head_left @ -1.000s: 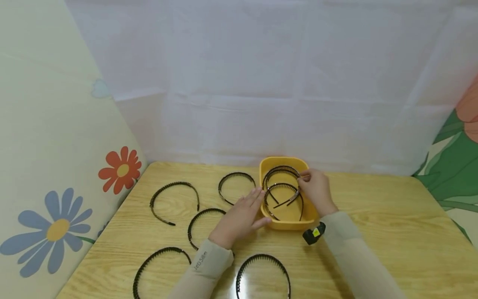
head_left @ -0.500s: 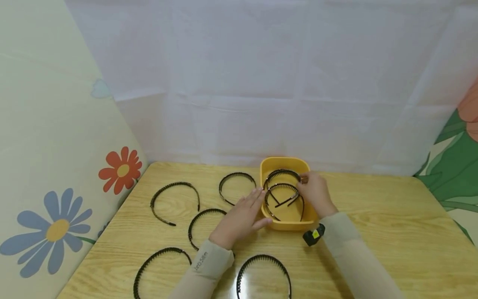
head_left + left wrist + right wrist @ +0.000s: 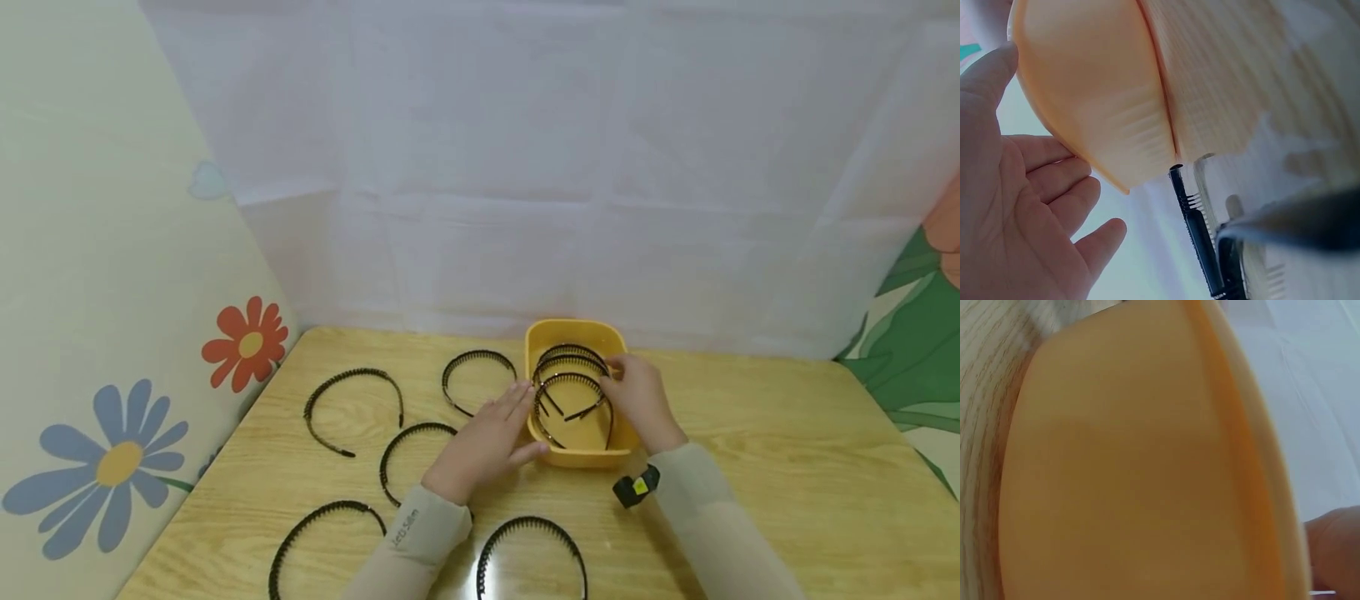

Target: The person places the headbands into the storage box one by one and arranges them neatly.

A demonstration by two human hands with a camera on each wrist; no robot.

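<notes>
In the head view a yellow plastic bin [image 3: 585, 458] holds several black toothed headbands, overlapping one another; the nearest headband [image 3: 570, 377] lies toward the front. My left hand [image 3: 483, 437] rests against the bin's left rim with its fingers extended; the left wrist view shows its fingertips [image 3: 1079, 165] at the rim, gripping nothing. My right hand [image 3: 641, 396] reaches over the right rim and pinches the side of a headband [image 3: 573, 360] in the rear part of the bin. In the right wrist view the bin wall [image 3: 1129, 462] hides most of that hand.
More black headbands lie loose on the wooden table [image 3: 772, 442]: one at far left [image 3: 352, 372], one left of the bin [image 3: 480, 355], others in front [image 3: 531, 522]. A white cloth [image 3: 480, 167] hangs behind. A black wrist camera [image 3: 636, 486] sits under my right wrist.
The rear headbands in the bin have shifted: two that nearly overlapped now lie slightly apart. My right hand has moved little; my left hand stays at the rim.
</notes>
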